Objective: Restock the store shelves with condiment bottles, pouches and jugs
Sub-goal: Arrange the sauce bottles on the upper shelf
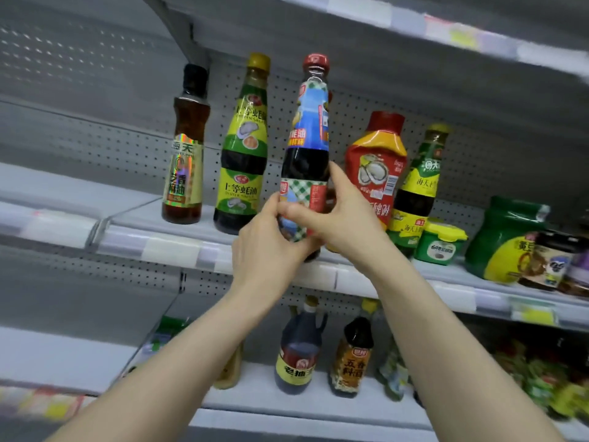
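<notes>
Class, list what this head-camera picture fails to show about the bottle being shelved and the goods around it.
Head view, base of red-capped bottle: hidden by left hand and right hand; standing or lifted, unclear.
Shelf-edge price tags: blurred, unreadable.
Green pack, lower shelf: mostly behind left forearm.
Lower-right packets: too blurred to identify.

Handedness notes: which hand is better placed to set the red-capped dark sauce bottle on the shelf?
Likely right: the right hand wraps the red-capped dark sauce bottle across its front; the left hand holds only its base.

The green-labelled bottle [242, 186] reads "上等蚝油", the amber bottle [186, 161] "海天", the lower jug [298, 355] "老抽", the neighbouring bottle [352, 362] "五香料酒"
</notes>
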The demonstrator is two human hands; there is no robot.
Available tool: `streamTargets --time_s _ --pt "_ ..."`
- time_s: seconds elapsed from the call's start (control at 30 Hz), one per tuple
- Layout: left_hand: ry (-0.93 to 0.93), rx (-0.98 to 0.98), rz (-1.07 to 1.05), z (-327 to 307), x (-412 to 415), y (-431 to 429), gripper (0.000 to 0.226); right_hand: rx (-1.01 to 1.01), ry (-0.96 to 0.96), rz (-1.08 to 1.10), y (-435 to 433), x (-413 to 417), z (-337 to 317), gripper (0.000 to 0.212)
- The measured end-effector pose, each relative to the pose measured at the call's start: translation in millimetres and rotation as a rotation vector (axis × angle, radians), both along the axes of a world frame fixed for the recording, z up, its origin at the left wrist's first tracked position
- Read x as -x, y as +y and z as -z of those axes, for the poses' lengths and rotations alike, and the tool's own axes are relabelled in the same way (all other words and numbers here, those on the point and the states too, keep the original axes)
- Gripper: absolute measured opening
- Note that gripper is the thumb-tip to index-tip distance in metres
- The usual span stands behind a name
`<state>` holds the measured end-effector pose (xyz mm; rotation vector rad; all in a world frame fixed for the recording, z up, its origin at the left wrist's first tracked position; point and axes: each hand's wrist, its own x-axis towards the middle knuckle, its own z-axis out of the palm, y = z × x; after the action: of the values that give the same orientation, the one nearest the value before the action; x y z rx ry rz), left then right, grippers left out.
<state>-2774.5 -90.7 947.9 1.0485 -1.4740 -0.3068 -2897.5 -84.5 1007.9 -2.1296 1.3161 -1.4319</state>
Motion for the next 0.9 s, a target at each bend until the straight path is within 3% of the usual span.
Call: streamTargets --time_s 0.07,0.17,0.33,0.57,0.9 --pt "-0.050 0.021 0.010 3 3 0 0.062 0.023 -0.044 0.053 0 -3 5 0.064" --pt "-0.116 0.030 0.097 5 -2 -1 0.070 -0.060 -0.193 -0.035 1 9 3 0.060" --pt "0.044 -0.109 0.403 1 -19 -14 0.077 -0.153 -0.370 -0.130 -2 20 2 0.065" --pt "-0.009 -0.017 0.305 13 -18 -16 0.061 -0.178 -0.374 -0.155 -14 19 17 0.060" --pt "-0.054 0.028 0.182 5 -17 -22 0.067 -0.119 -0.310 -0.140 -19 16 8 0.060"
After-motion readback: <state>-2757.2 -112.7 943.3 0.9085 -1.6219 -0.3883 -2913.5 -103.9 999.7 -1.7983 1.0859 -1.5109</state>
